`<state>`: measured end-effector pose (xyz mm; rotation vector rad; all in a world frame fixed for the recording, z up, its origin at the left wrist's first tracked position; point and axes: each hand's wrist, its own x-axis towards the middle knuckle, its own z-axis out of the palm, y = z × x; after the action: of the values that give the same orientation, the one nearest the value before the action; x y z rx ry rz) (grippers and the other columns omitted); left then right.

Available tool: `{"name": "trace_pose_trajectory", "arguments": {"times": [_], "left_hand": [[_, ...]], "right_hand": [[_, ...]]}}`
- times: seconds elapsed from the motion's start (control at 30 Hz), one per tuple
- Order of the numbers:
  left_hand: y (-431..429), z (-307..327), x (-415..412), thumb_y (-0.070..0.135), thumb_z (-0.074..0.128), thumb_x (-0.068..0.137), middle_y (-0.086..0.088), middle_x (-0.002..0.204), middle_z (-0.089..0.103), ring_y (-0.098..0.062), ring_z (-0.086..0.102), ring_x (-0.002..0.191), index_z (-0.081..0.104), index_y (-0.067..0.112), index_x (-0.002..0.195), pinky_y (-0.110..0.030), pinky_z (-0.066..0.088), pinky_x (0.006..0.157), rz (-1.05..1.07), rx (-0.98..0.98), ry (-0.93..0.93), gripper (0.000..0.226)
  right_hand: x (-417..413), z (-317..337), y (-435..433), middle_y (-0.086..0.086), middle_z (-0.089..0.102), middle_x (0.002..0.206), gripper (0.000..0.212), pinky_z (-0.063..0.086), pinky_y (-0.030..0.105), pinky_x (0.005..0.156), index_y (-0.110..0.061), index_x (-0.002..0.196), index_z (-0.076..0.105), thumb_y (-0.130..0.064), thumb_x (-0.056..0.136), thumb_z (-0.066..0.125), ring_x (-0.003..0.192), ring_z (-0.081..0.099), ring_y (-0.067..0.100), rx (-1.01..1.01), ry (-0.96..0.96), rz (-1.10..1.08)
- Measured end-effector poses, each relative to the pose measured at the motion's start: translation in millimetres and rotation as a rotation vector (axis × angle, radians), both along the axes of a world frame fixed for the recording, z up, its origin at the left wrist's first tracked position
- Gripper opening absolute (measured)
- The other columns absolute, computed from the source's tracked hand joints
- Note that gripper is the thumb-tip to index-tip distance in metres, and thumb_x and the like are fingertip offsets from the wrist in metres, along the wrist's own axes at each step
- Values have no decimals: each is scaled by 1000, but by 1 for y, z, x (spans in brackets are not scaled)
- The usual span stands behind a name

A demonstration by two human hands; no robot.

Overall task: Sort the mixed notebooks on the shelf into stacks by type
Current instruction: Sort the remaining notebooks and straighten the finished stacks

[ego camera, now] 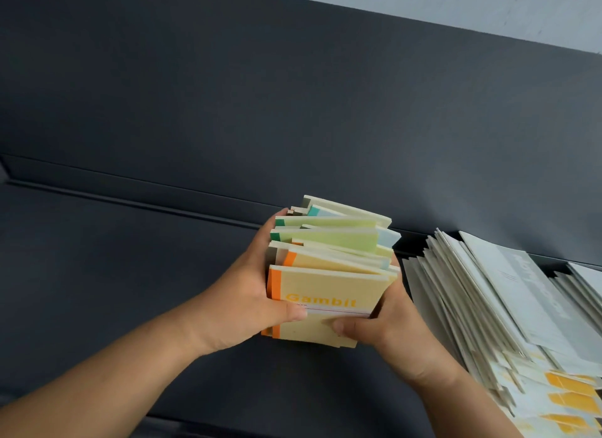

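Note:
I hold a bundle of small notebooks [329, 258] between both hands over the dark shelf [130, 258]. The covers are mixed: yellow with orange spines, green with dark green spines, pale blue with teal spines. The nearest one reads "Gambit" [329, 294]. My left hand [247, 294] grips the bundle's left, spine side, thumb across the front cover. My right hand [384, 327] grips the right side, thumb on the front cover's lower part. The notebooks are fanned and uneven.
A large leaning row of thin white booklets [488, 307] fills the shelf to the right, some with yellow-orange marks [566, 401] at the near end. The dark back panel [293, 111] rises behind, with a pale wall [488, 7] above it.

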<state>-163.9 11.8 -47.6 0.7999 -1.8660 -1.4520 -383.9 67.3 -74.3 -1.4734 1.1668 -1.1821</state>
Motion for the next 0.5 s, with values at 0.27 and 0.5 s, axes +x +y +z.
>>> {"name": "trace_pose_trajectory", "arguments": {"times": [0.27, 0.5], "left_hand": [[4, -7, 3, 28, 94, 50, 30, 140, 47, 3, 47, 130, -13, 57, 142, -22, 44, 104, -141, 165, 24, 144], [5, 9, -4, 68, 88, 24, 37, 145, 23, 17, 23, 136, 7, 70, 132, -31, 27, 117, 72, 133, 196, 135]], "right_hand": [[9, 10, 5, 19, 48, 142, 113, 49, 38, 100, -6, 150, 4, -4, 70, 84, 133, 48, 34, 66, -113, 199], [10, 10, 7, -13, 50, 144, 141, 36, 49, 113, -43, 151, -3, -38, 50, 95, 133, 50, 12, 14, -131, -2]]}}
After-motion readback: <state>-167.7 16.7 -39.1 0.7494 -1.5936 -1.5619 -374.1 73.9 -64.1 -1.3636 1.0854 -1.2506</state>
